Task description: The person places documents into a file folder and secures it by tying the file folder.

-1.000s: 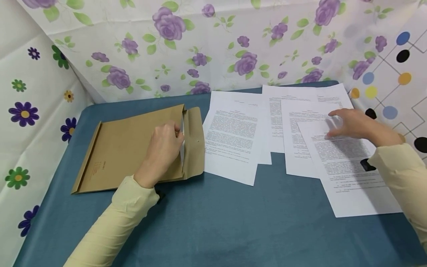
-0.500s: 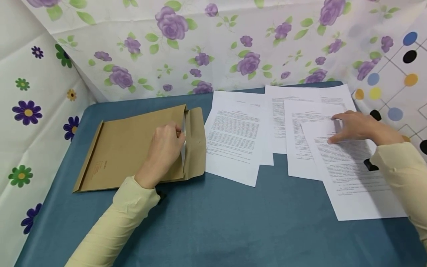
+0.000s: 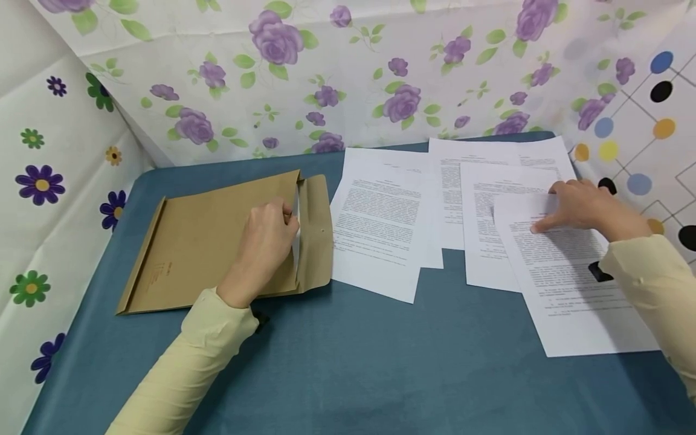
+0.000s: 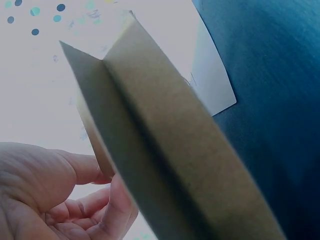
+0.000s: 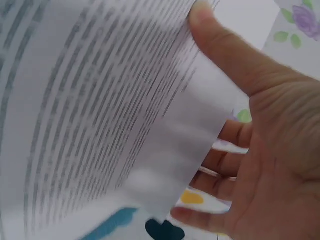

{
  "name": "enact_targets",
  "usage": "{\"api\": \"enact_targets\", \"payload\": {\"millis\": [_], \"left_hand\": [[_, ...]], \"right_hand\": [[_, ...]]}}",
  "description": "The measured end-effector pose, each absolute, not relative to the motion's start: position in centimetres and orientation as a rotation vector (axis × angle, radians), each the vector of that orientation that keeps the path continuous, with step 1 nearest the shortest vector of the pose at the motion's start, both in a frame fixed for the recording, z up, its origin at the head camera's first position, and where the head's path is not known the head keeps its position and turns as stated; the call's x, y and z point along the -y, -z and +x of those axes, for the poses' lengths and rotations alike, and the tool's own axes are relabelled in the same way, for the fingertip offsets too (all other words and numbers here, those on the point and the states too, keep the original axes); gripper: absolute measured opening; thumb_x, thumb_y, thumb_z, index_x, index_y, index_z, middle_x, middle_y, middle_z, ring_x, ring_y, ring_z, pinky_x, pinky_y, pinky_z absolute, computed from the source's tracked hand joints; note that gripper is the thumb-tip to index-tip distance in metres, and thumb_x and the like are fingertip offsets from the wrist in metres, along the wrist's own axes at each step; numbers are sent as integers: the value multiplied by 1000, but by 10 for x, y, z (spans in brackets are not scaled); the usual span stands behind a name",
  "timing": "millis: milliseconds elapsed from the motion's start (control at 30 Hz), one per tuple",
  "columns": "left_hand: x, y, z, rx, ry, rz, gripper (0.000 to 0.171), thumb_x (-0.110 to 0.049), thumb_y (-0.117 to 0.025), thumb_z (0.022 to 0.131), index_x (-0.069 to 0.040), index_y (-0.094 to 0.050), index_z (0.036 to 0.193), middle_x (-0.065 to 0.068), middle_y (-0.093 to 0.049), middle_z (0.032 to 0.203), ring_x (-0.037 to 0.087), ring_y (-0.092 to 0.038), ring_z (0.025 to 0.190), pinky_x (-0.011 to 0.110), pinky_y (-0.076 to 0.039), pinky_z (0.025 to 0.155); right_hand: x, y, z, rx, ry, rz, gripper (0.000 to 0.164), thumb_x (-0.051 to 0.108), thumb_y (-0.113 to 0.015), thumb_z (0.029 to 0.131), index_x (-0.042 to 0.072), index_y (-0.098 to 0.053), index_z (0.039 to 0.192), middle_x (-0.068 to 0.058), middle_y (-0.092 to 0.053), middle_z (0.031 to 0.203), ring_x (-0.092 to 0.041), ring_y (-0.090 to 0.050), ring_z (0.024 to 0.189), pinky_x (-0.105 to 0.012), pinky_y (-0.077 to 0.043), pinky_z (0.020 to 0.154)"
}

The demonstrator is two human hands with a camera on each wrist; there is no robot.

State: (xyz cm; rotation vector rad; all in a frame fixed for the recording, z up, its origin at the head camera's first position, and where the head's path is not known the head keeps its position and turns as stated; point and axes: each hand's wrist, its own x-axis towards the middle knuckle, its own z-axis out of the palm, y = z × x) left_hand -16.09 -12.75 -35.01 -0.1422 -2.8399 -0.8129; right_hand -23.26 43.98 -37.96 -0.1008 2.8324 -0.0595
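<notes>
A brown kraft paper envelope (image 3: 201, 241) lies at the left of the table, its flap (image 3: 316, 232) folded out to the right and white paper showing in its mouth. My left hand (image 3: 263, 244) pinches the envelope's upper panel at that mouth; in the left wrist view, thumb and fingers meet at the panel's edge. At the right, my right hand (image 3: 589, 208) holds the top edge of the front printed sheet (image 3: 576, 329). In the right wrist view the thumb (image 5: 230, 47) lies over the print, with the other fingers behind the sheet.
Two overlapping printed sheets (image 3: 375, 241) lie just right of the flap. More printed sheets (image 3: 492, 260) overlap beneath and behind the held one. A blue cloth (image 3: 348, 362) covers the table, and patterned fabric walls (image 3: 359, 66) rise at its back and sides.
My right fingers have moved from over the front sheet to behind its top edge, and the sheet's top has shifted slightly right. My left hand keeps its grip on the envelope.
</notes>
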Motion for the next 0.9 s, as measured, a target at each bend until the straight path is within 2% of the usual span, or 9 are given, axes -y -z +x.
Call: {"api": "enact_targets", "payload": {"millis": [133,267,400,533,667,733,900], "left_hand": [[127,350,-162,2849,801,-148,12,1,-59,97,8,-67,100,22,-70,93,28,-64,70,37,-53,59],[127,350,-162,2847,796,-148,10,1,-59,97,8,-67,98,22,-69,91,29,-63,69,38,-52,59],[126,350,-162,2847,798,-152,10,1,-59,97,8,-67,98,22,-68,89,28,-62,68,37,-51,59],[127,351,-162,2841,802,-160,9,2,-59,97,8,-67,97,22,-68,89,28,-63,68,37,-51,59],[126,351,-162,2832,797,-165,9,2,-60,96,8,-67,97,22,-69,89,29,-63,69,38,-52,60],[126,352,-162,2832,796,-168,9,2,-60,96,8,-67,97,22,-69,89,29,-63,69,39,-53,60],[127,353,-163,2824,795,-177,9,2,-61,96,9,-67,97,23,-69,89,30,-64,69,39,-54,60]], "right_hand": [[-438,378,-231,-2848,93,-85,103,63,-86,73,-17,-51,128,-41,-56,120,-58,-53,106,-71,-36,81],[-439,372,-230,-2904,114,-89,62,37,-77,87,-11,-58,121,-36,-62,114,-54,-58,99,-70,-36,81],[-442,364,-229,-2949,162,-133,36,22,-69,91,-8,-65,110,-32,-66,107,-45,-60,90,-64,-41,79],[-444,350,-225,-2954,216,-199,24,16,-73,91,-4,-68,101,-23,-67,94,-37,-57,82,-53,-43,73],[-441,331,-220,-2944,269,-246,18,13,-76,91,-1,-67,97,-13,-65,87,-32,-54,81,-44,-41,69],[-438,321,-217,-2934,292,-242,17,13,-75,92,-1,-66,98,-12,-64,88,-32,-54,82,-44,-42,69],[-430,300,-208,-2928,319,-230,16,12,-71,97,-1,-63,103,-21,-66,95,-34,-57,81,-46,-47,68]]}}
